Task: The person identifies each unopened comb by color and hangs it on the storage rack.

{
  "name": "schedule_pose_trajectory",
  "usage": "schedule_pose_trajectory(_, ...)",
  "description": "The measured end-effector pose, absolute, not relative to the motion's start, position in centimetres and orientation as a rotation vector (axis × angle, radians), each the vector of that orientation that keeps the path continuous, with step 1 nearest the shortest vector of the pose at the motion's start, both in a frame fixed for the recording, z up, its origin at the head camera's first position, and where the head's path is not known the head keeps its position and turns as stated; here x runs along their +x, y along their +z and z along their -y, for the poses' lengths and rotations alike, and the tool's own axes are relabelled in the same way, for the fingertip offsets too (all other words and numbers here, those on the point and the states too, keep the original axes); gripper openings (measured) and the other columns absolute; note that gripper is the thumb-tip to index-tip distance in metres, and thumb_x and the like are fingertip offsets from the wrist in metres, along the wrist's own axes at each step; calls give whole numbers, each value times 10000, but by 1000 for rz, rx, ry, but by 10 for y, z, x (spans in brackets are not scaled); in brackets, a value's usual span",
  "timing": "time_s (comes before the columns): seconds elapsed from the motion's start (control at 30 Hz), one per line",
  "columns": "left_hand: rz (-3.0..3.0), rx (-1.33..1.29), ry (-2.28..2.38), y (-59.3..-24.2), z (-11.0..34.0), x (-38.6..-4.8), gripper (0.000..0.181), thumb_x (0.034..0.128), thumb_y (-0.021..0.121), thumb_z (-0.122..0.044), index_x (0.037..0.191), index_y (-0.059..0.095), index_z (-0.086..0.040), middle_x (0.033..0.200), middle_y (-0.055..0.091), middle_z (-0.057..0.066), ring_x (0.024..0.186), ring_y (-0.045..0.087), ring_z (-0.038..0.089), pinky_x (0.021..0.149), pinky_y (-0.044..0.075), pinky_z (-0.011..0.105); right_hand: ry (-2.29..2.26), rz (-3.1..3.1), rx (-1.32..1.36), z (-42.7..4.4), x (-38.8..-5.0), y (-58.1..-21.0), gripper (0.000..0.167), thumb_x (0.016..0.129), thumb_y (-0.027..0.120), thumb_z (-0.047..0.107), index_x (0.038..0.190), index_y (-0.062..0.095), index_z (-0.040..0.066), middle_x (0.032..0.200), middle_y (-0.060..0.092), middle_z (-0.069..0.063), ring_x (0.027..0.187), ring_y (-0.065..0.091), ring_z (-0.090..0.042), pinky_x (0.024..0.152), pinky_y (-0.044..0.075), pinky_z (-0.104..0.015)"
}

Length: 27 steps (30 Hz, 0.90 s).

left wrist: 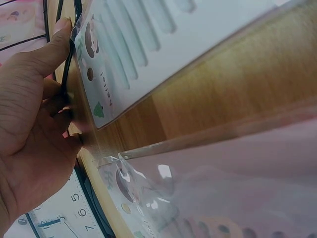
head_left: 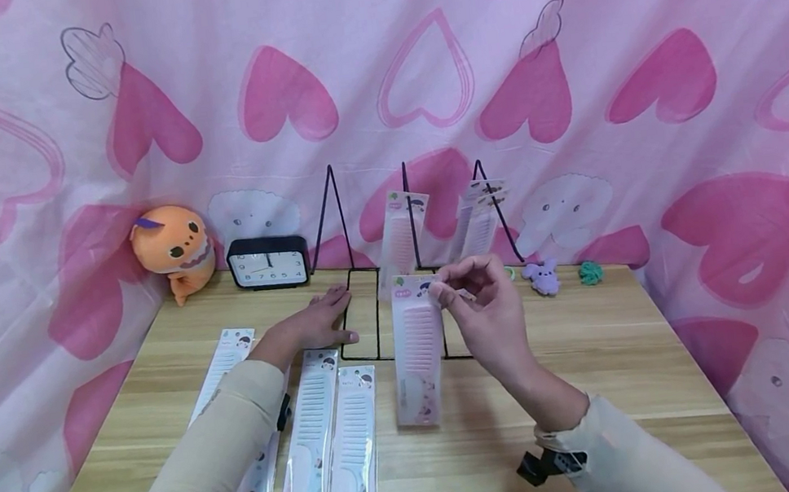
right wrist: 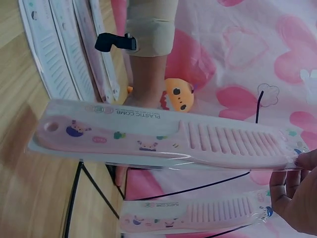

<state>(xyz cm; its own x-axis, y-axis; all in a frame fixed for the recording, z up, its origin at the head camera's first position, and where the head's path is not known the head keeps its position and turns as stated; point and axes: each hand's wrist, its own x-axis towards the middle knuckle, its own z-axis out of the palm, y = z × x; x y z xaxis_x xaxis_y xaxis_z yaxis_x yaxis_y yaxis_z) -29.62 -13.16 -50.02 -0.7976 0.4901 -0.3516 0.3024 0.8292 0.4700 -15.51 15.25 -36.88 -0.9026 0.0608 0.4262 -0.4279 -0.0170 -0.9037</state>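
My right hand (head_left: 488, 321) pinches the upper corner of a packaged pink comb (head_left: 418, 366), which hangs upright in front of a black wire rack (head_left: 376, 322). In the right wrist view the comb's clear wrapper and printed card show whole, with the fingertips at the tooth end. My left hand (head_left: 315, 321) rests at the rack's left base wire, thumb and fingers spread apart along it. Behind the held comb, another packaged pink comb (head_left: 402, 224) stands in the rack. More packaged combs (head_left: 478, 227) stand in its right section.
Packaged combs lie on the table at the left, among them a pale blue-green one (head_left: 312, 420) and another beside it (head_left: 354, 440). A black clock (head_left: 268, 262) and an orange plush toy (head_left: 176, 248) stand behind. A purple toy (head_left: 542, 277) and green ball (head_left: 591, 273) lie right.
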Motion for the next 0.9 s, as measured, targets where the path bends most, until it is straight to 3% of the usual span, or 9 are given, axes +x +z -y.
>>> schedule_pose_trajectory(0.17, -2541, 572, 545, -499, 131, -296, 962, 1083, 678, -518, 1783, 138, -138, 1886, -34, 78, 1752, -34, 351, 1430, 50, 579, 2008, 1868, 398, -152, -158, -368, 370, 963, 759, -137, 1209, 484, -175, 1078, 741, 20, 986, 721, -139, 813, 659, -185)
schedule_pose_trajectory(0.33, -2536, 560, 557, -497, 131, -295, 964, 1080, 685, -515, 1784, 139, -145, 1887, -34, 77, 1752, -34, 357, 1429, 56, 588, 2001, 1851, 394, -151, -161, -366, 341, 965, 713, -188, 1206, 472, -180, 1077, 725, 16, 971, 701, -108, 793, 647, -167)
schedule_pose_trajectory(0.9, -2537, 585, 567, -498, 132, -294, 941, 1093, 676, -484, 1780, 150, -114, 1886, -14, 101, 1754, -24, 356, 1432, 49, 579, 1964, 1802, 364, -144, -176, -369, 295, 966, 723, -173, 1163, 518, -94, 1062, 725, -1, 943, 695, -108, 793, 645, -171)
